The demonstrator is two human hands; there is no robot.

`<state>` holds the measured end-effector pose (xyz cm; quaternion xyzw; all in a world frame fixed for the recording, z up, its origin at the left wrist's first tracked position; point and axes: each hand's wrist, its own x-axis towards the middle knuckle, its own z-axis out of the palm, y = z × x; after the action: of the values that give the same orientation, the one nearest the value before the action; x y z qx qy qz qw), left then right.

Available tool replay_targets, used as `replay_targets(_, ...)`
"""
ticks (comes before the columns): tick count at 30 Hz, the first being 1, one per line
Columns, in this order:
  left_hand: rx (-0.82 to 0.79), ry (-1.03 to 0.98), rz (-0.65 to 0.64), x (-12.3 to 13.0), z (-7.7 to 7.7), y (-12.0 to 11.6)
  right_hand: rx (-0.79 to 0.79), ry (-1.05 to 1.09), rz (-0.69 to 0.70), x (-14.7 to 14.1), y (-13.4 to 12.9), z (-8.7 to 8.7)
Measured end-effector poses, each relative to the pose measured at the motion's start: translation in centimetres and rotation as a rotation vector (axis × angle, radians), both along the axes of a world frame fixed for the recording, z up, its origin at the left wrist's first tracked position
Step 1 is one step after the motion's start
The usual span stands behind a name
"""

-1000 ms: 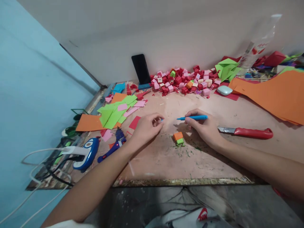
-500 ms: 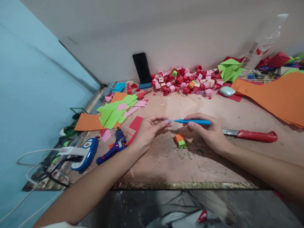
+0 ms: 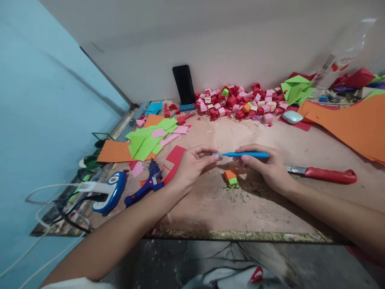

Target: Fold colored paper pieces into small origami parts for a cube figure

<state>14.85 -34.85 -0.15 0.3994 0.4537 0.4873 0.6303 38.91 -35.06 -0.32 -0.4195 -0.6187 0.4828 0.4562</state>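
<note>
Between the fingertips of my right hand (image 3: 264, 164) lies a blue pen (image 3: 251, 155), held level with its tip to the left. My left hand (image 3: 198, 162) pinches a small clear cap (image 3: 218, 154), and the pen's tip meets the cap's mouth. How deep the tip sits in it I cannot tell. Below the pen, on the table, stands a little folded-paper figure (image 3: 231, 178) with an orange top and a green lower part. Green paper bits are scattered around it.
A red-handled knife (image 3: 329, 175) lies right of my right hand. Left of my left arm are a blue glue gun (image 3: 147, 186) and a power strip (image 3: 111, 192) with cables. Paper cubes (image 3: 237, 102), a phone (image 3: 184, 85), paper sheets (image 3: 146, 140) and a bottle (image 3: 339, 64) stand farther back.
The cap in my left hand and the pen's tip have come together, closing the gap between them. The view has shifted slightly; the paper figure stays on the table.
</note>
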Motion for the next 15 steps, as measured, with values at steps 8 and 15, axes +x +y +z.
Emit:
replay_targets(8,0.101,0.028,-0.029,0.15,-0.33,-0.23,-0.130,0.045,0.041,-0.17,0.23,0.01)
replay_targets(15,0.293,0.211,0.035,-0.03,0.48,-0.80,-0.218,0.156,0.102,-0.16,0.12,-0.02)
